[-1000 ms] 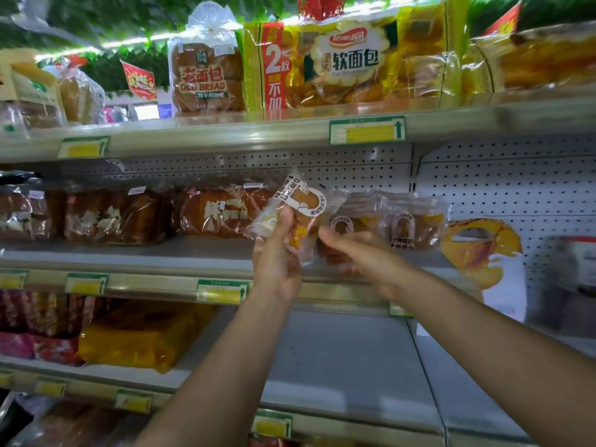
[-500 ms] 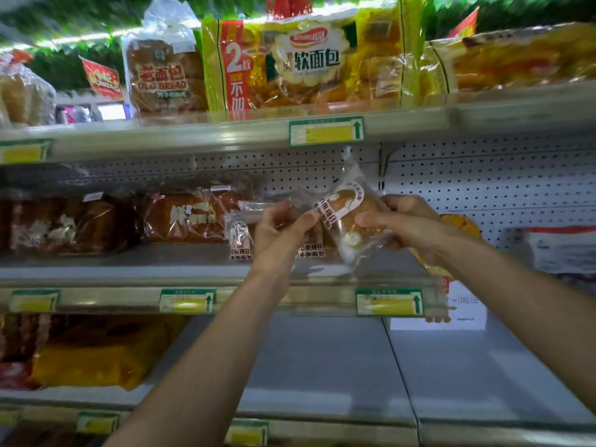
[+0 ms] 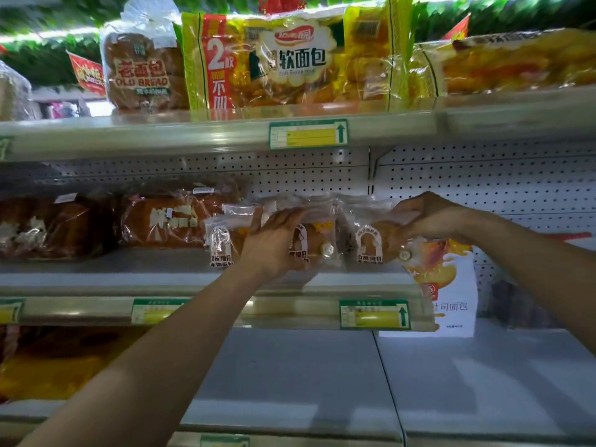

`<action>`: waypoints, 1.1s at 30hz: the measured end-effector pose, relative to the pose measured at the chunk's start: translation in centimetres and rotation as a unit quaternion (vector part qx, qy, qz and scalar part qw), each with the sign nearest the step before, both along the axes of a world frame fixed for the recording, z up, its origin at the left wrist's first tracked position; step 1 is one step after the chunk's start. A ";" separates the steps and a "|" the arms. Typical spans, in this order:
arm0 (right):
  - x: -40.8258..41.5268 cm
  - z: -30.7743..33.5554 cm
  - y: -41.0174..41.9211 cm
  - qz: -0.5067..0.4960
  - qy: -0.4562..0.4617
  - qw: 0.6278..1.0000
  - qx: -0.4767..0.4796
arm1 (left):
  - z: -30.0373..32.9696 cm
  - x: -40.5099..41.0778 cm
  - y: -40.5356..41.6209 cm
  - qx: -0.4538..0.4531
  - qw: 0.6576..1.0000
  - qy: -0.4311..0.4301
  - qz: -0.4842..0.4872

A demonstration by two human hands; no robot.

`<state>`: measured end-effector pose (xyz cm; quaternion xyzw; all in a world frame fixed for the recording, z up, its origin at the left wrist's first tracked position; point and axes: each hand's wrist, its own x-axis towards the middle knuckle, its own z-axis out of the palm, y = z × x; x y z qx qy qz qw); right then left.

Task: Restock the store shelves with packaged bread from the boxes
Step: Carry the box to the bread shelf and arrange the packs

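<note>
Along the middle shelf [image 3: 200, 280], towards its right end, small clear bread packets stand upright in a row; the left hand [image 3: 271, 243] presses flat, straight fingers against the centre packet [image 3: 314, 243]; the right hand [image 3: 432, 221] pinches the top of the end packet [image 3: 371, 245], just beside it; larger loaves [image 3: 164, 221] sit further left.

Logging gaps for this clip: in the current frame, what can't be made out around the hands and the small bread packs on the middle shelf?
- Head view: the left hand covers most of the middle small bread pack.
- The right hand hides the top right of the pack it pinches.
- The price tags are too small to read.
- The supply boxes are out of frame.
</note>
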<state>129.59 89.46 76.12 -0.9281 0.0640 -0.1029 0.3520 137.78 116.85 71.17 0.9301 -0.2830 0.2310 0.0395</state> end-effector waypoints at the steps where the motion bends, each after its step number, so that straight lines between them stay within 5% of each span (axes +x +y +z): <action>1: 0.5 -0.4 0.0 0.002 0.000 1.000 0.011 | 0.0 0.2 0.0 0.010 1.000 -0.006 0.001; 12: 3.6 -3.0 -0.1 -0.035 -0.077 0.996 -0.005 | -0.8 0.8 -0.8 0.037 0.992 -0.117 0.019; 33: 2.0 -3.4 2.2 -0.099 -0.118 0.978 -0.141 | -0.6 -0.3 -0.9 -0.015 0.999 -0.043 0.001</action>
